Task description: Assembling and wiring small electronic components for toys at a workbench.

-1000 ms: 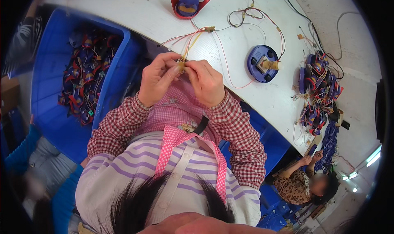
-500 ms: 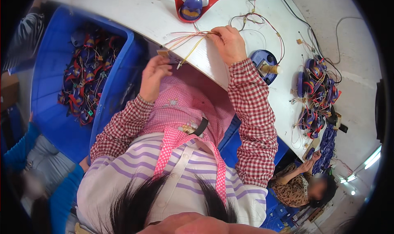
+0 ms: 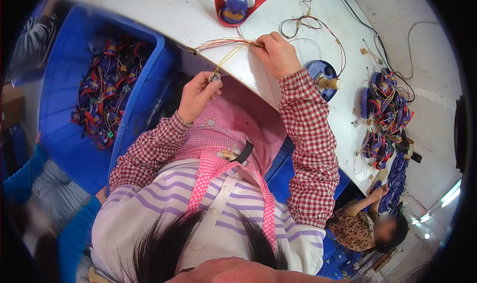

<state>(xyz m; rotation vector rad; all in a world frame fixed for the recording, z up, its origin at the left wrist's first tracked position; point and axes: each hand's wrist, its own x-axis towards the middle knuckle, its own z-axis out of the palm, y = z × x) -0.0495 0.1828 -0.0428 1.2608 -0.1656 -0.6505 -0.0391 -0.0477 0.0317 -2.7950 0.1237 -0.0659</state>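
Between the fingertips of my left hand [image 3: 198, 95] is a small round speaker [image 3: 214, 78], silver-rimmed, at the end of yellow wires. My right hand [image 3: 279, 55] is closed in a pinch on a bundle of thin wires [image 3: 226, 42], red, yellow and white, above the front edge of the white table. The loose side of the bundle stretches left along that edge, and the yellow pair drops to the speaker. Just beyond the wires stands a toy figure [image 3: 233, 7] with a purple head, silver horns and red wings.
To the left, a blue bin [image 3: 136, 97] holds many wired toy parts. A round purple housing [image 3: 320, 70] lies right of my right hand, with cables [image 3: 318, 22] behind it. Wired toy parts [image 3: 385, 116] are heaped farther right. Co-workers sit at lower left and lower right.
My left hand has moved slightly right and turned, and now pinches the round speaker. Before, its fingers were loose beside a small brown circuit board. The right hand keeps its pinch on the wires.
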